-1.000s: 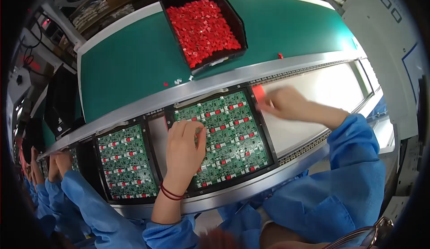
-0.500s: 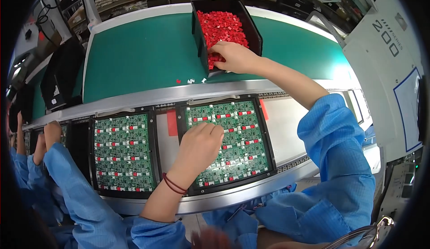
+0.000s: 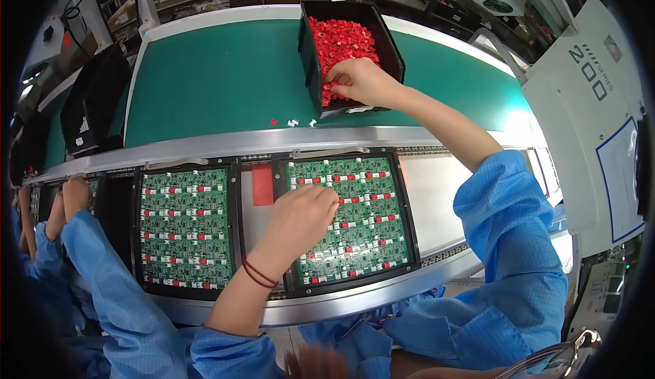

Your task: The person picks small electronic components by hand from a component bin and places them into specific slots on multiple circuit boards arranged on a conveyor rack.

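The right hand [image 3: 360,81] reaches into a black plastic bin [image 3: 382,27] that stands on the green bench [image 3: 218,72] beyond the conveyor, its fingers curled down into a heap of small red components [image 3: 339,38]; whether its grip is closed on any of them cannot be told, since the fingertips are buried in the heap. The components are small, bright red, blocky pieces, far too many in the bin to count. The left hand [image 3: 300,219] lies on the near circuit board [image 3: 351,219], palm down with fingers bent and loosely together, holding nothing that shows; two thin red bands [image 3: 258,273] circle its wrist. That board is green, rectangular, set in a black carrier frame, and dotted with rows of white parts and red components already seated in it. A second circuit board [image 3: 183,225] of the same kind lies just to the left in its own black frame, so two boards show in full, with a red tag [image 3: 263,184] between them on the metal conveyor rail [image 3: 218,150]. A few loose pieces, one red and two white [image 3: 293,123], lie on the bench just in front of the bin. At the far left a co-worker's hand [image 3: 75,195] in a blue sleeve rests at another frame, and a second black bin [image 3: 95,99] stands on the bench there.
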Available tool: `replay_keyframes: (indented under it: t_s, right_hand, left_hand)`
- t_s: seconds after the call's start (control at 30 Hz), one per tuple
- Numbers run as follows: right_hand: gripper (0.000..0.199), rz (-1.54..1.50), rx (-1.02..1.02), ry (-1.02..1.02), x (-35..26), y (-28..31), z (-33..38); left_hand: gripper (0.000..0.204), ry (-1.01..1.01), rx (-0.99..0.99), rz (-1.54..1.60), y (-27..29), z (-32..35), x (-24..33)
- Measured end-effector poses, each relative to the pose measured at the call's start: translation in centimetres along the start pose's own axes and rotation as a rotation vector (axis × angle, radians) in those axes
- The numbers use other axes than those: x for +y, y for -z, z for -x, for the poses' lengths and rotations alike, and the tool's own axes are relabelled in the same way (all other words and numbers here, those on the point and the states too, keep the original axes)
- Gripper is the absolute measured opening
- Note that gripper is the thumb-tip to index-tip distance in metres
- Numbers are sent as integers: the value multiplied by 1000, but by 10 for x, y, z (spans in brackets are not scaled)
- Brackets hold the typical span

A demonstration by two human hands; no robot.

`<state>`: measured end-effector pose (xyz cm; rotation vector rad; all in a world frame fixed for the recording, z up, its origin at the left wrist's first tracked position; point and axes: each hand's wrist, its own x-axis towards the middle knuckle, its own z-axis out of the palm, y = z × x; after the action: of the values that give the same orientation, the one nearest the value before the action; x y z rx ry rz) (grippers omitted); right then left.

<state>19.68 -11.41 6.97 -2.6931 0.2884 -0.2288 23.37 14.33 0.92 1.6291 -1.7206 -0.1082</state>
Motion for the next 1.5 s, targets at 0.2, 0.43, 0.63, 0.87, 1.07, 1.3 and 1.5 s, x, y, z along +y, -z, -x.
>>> replay_keyframes:
  t_s: [0.2,0.43,0.63,0.87,1.07,1.3,1.5]
  right_hand:
    - [18,-48,119,-24,5,8,5]
    - [17,-32,232,-59,-13,28,14]
    - [16,-82,205,-89,-29,29,17]
    - [14,-146,-185,445,-99,-26,57]
    - [16,-145,-180,457,-94,-40,56]
    - [17,-195,-102,404,-99,-44,58]
    - [18,-208,-38,363,-94,-45,81]
  left_hand:
    - [9,298,-103,402,11,-7,2]
    - [18,926,158,1409,12,-7,-12]
    - [38,901,199,1606,13,-5,-14]
    - [58,917,141,1777,16,-10,-10]
    - [42,985,90,1752,14,-7,-21]
    - [28,762,121,1902,-4,8,-30]
    - [23,777,184,1847,-18,3,-19]
